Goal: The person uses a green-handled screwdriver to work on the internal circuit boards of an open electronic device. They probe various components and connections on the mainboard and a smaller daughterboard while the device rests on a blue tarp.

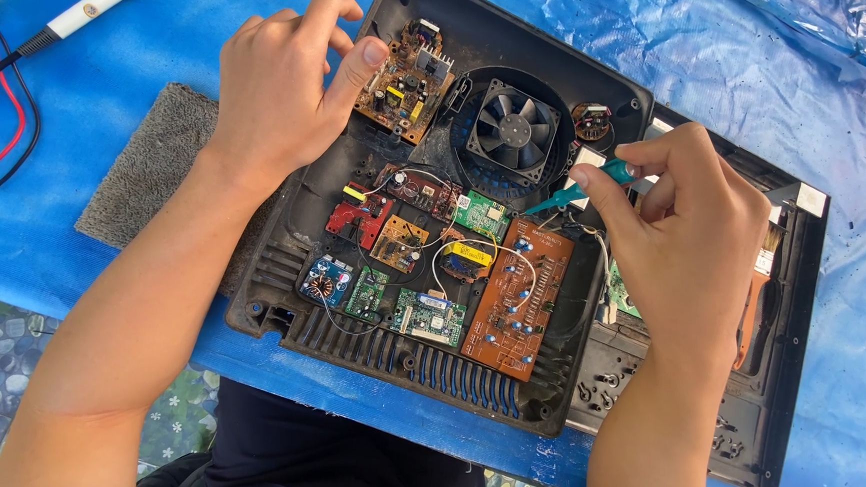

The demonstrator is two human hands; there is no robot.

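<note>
The right hand (690, 224) pinches a teal tool (585, 186), tip slanting down-left toward the orange board (520, 299) (nearer this hand); left hand (282, 84), loosely curled, holds nothing.

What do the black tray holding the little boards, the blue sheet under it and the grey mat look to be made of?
Black tray: likely moulded plastic, matte and dusty, with ribbed vent slots. Blue sheet: seemingly thin plastic tarpaulin, glossy and wrinkled. Grey mat: probably cloth or felt, with a fuzzy, dull surface.
</note>
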